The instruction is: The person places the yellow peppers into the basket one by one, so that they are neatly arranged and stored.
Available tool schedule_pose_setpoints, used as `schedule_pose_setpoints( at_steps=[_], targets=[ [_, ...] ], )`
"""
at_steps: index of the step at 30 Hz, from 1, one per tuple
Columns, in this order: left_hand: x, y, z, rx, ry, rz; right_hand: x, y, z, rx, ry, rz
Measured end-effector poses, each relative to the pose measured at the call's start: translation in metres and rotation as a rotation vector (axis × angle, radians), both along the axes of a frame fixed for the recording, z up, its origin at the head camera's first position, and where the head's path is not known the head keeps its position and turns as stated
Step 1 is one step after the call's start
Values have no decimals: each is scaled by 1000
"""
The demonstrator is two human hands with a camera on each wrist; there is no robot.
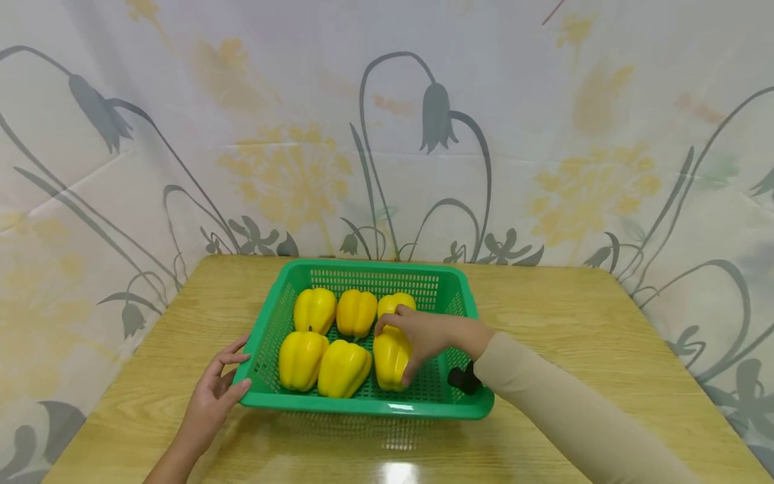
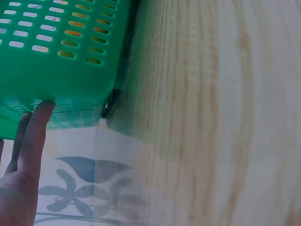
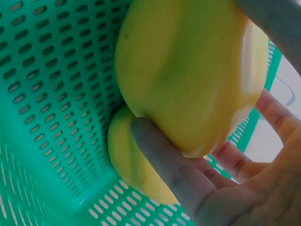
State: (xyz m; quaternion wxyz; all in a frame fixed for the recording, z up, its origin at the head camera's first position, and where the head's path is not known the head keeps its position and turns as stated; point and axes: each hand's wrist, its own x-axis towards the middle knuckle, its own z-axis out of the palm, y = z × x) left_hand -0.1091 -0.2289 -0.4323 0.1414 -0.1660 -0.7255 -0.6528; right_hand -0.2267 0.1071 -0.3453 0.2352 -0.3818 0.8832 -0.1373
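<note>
A green plastic basket [image 1: 363, 405] with slotted walls stands on the wooden table, holding several yellow bell peppers in two rows. My right hand [image 1: 426, 334] reaches in from the right and grips the front-row bell pepper [image 1: 390, 359] at the right end. In the right wrist view, thumb and fingers spread around that pepper [image 3: 188, 70], and another pepper [image 3: 136, 160] shows behind it. My left hand [image 1: 211, 396] is at the basket's front left corner, fingertips and thumb on the rim. Straight fingers [image 2: 35, 136] touch the outer wall in the left wrist view.
More bell peppers lie left of the held one, including a front-left pepper [image 1: 302, 361] and a back-middle pepper [image 1: 355, 312]. A small black object [image 1: 464, 378] shows beneath my right sleeve. Behind the table [image 1: 544, 302] hangs a flower-patterned cloth [image 1: 387, 168].
</note>
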Motion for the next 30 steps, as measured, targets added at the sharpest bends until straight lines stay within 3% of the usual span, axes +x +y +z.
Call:
schedule_pose_setpoints(
  at_steps=[10,15,22,30],
  targets=[
    [-1,3,-1,11,7,-7,6,-1,0,10,-39,-3],
    [-2,4,-1,7,11,-16,8,11,10,-145,-3,-54],
    [-3,1,-2,-3,1,-24,16,33,26,-413,150,-122],
    [0,-2,-3,-8,-39,23,31,61,23,-599,216,-302]
  ],
)
